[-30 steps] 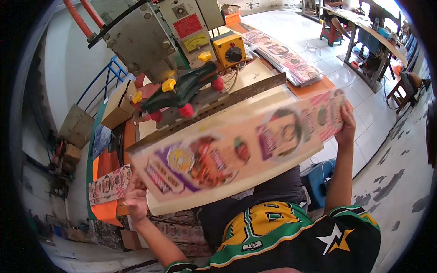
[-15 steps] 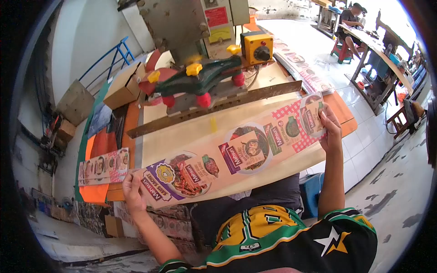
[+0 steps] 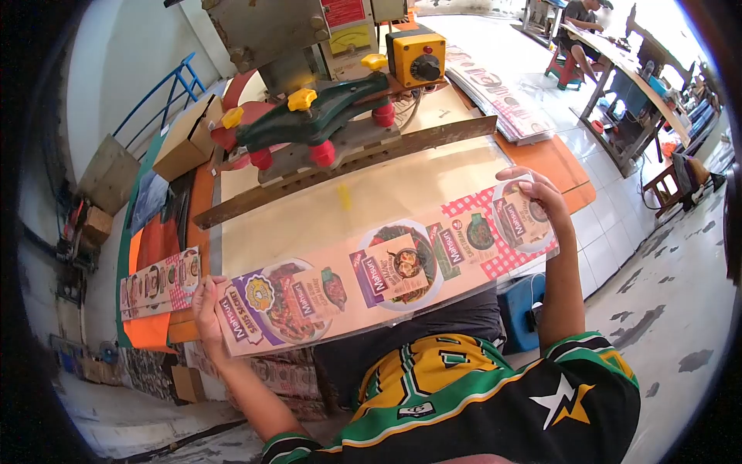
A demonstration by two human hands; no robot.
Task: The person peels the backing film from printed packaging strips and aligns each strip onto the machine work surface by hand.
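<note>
A long peach printed plastic sheet (image 3: pixel 340 298), with pictures of food bowls, "Mahsuri" labels and red checks, stretches slantwise across the front of the table. My left hand (image 3: pixel 207 313) holds its left end, thumb at the edge and fingers behind. At the right end my right hand (image 3: pixel 547 205) is on the upper corner, its fingers bent over the printed face and the thumb hidden. Beyond the sheet lies a pale work surface (image 3: pixel 286 213) with a yellow mark. A long metal bar (image 3: pixel 433 139) crosses it, below a machine's dark green arm (image 3: pixel 297 133) with yellow knobs.
A stack of printed sheets (image 3: pixel 502 104) lies at the back right, and smaller printed pieces (image 3: pixel 161 282) rest at the left. A cardboard box (image 3: pixel 185 139) stands behind them. A yellow control box (image 3: pixel 417 58) sits on the machine. Another person (image 3: pixel 580 35) sits at a far bench.
The whole view has shifted, so the machine and table appear farther left and higher. Held at both ends, the sheet has come slightly nearer my body. My right fingers have changed position on the corner.
</note>
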